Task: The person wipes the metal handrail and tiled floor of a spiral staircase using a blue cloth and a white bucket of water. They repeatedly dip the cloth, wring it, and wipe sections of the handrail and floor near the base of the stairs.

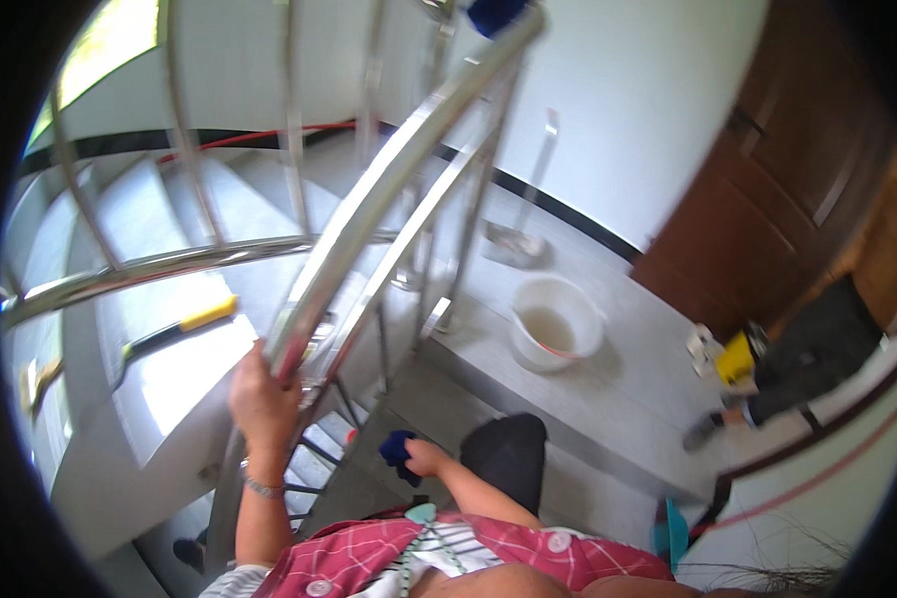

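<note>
My left hand (263, 392) is wrapped around the polished metal handrail (351, 217) of a curved staircase. In my right hand (424, 457), lower and to the right, a bunched dark blue cloth (398, 451) hangs clear of the rail. A second dark blue cloth (495, 13) lies at the upper end of the handrail, partly cut off by the picture's edge. White plastic bucket (557, 323) with cloudy liquid stands on the tiled landing, right of the railing.
Metal balusters (291, 164) cross the left side. A brush (187, 321) with a yellow and black handle lies on a stair tread. A long-handled dustpan (514, 243) stands by the wall. Another person's dark-trousered leg (807, 359) is near the brown door (747, 187), beside a yellow object (734, 360).
</note>
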`<state>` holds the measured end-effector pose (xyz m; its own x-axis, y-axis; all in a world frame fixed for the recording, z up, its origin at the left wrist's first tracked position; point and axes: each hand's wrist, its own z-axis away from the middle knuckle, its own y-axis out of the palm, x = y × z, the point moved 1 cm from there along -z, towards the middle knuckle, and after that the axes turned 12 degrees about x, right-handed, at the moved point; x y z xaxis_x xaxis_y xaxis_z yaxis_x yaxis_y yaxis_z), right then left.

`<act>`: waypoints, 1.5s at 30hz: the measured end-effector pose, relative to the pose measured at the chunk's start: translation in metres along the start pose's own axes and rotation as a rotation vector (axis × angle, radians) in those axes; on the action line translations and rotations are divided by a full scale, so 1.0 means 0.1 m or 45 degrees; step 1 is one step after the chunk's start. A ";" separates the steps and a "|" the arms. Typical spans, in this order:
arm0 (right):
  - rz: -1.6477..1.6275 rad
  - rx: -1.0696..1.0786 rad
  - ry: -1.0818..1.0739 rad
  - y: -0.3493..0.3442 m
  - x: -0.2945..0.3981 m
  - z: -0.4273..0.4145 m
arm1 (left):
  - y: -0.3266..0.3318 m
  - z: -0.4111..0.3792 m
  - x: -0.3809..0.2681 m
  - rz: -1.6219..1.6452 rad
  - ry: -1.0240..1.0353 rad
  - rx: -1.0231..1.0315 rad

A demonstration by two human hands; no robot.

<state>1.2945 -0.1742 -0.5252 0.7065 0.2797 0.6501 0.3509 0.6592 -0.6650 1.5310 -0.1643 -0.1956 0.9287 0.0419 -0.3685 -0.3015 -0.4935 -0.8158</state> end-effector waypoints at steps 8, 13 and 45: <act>-0.142 0.057 -0.154 0.00 0.04 -0.24 | -0.19 -0.02 0.08 0.068 0.103 -0.090; -0.308 -0.012 -0.327 -0.09 0.19 -0.18 | -0.24 0.02 0.10 0.067 0.011 0.020; -0.887 -0.528 -0.891 -2.37 0.50 -1.32 | 0.13 -0.20 0.01 0.011 -0.059 -0.062</act>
<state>1.3281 -0.4088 -0.3840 -0.1936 0.3584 0.9133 0.8156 0.5762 -0.0533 1.5320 -0.1876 -0.1974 0.9147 0.0773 -0.3967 -0.2975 -0.5355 -0.7904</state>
